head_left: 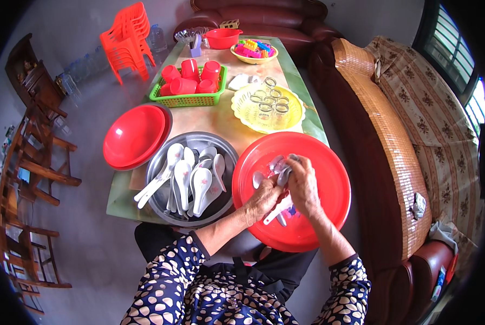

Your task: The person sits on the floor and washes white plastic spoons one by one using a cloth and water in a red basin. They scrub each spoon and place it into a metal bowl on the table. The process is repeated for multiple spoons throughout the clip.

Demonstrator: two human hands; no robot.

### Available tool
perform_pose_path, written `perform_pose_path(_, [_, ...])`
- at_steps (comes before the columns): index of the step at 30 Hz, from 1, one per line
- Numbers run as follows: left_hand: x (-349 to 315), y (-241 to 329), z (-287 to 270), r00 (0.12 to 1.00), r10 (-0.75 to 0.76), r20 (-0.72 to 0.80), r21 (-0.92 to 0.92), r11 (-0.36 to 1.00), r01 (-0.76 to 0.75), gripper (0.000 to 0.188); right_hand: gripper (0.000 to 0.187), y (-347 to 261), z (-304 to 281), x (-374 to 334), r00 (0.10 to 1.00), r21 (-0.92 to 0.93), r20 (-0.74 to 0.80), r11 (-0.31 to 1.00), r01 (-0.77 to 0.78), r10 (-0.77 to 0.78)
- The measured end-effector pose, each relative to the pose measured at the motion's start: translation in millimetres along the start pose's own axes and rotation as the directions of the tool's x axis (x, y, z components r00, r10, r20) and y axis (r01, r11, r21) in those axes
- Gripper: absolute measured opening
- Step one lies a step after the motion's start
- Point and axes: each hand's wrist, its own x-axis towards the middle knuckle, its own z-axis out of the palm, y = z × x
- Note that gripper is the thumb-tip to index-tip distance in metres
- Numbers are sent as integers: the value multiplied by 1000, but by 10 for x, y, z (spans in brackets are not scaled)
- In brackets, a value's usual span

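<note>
2 hands [265, 198] [305, 187] hold at least 1 spoon [284, 175] above 1 basin [332, 168].

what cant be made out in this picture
All in the head view:
Spoons between the left hand and right hand: number and grip, hidden by fingers.
Red basin: part of its floor, covered by hands and spoons.
Grey basin: lowest spoons, buried under upper spoons.
Toy blocks: count, too small and piled.
Wooden furniture, far left: partly cut off by the dark rim.

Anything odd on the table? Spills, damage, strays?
One stray, I'd say: what look like colourful toy bricks in a yellow bowl toward the far end, odd among red cups and white spoons. No spill or breakage visible.
</note>
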Motion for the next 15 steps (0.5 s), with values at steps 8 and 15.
perform_pose_path(8, [44,-64,90,961,272,-44,344,907,-241,34,20,870,-98,-35,954,-293,138,931,-219,268])
perform_pose_path(15, [67,56,-139,918,-392,62,-514,776,366,34,36,443,-381,-35,801,-92,473,925,-369,367])
